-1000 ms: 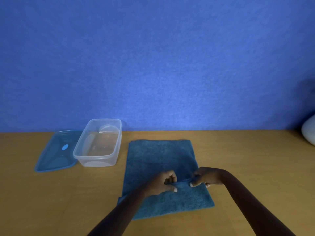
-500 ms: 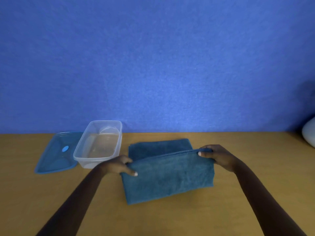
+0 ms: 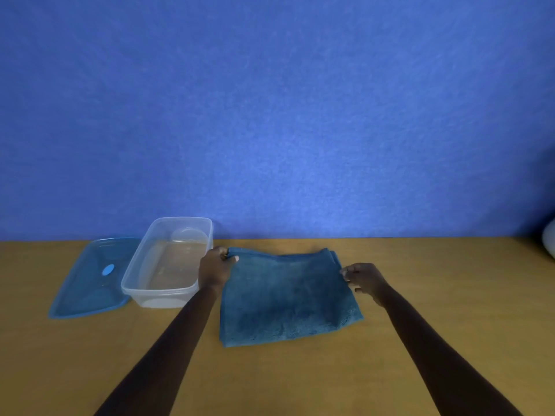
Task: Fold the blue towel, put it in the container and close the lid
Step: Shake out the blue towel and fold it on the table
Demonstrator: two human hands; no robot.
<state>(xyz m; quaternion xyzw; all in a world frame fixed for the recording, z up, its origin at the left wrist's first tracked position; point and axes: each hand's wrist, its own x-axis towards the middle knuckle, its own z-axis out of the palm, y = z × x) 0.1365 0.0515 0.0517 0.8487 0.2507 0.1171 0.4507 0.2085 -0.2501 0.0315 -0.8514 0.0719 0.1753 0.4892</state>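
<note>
Across the whole lower view: wide wooden tan surface (image 3: 420,370), against a textured blue wall (image 3: 270,115).

At centre: soft blue terry towel (image 3: 285,295), now lying flat in a doubled, roughly square pad, far edges stacked at 12 o'clock. A second ago longer and single-layered along that axis, pinched mid-length; half a second ago the near half lifted and swinging over. Fold now landed, so one halving done.

At 10 o'clock from the towel, just beside it: clear rectangular plastic container (image 3: 162,292), open and apparently empty. Further out at 9 o'clock, touching or tucked slightly under the container: flat translucent blue plastic lid (image 3: 87,283), lying off the box.

At the towel's 11 o'clock corner: left hand (image 3: 214,268), thumb and fingers clenched on the stacked corner. At 3 o'clock on the towel's right edge: right hand (image 3: 365,279), fingers curled loosely at the edge; grasping or merely touching, cannot tell.

Judgement: pad looks wider than the container, so probably another fold needed before loading; lid step untouched.
</note>
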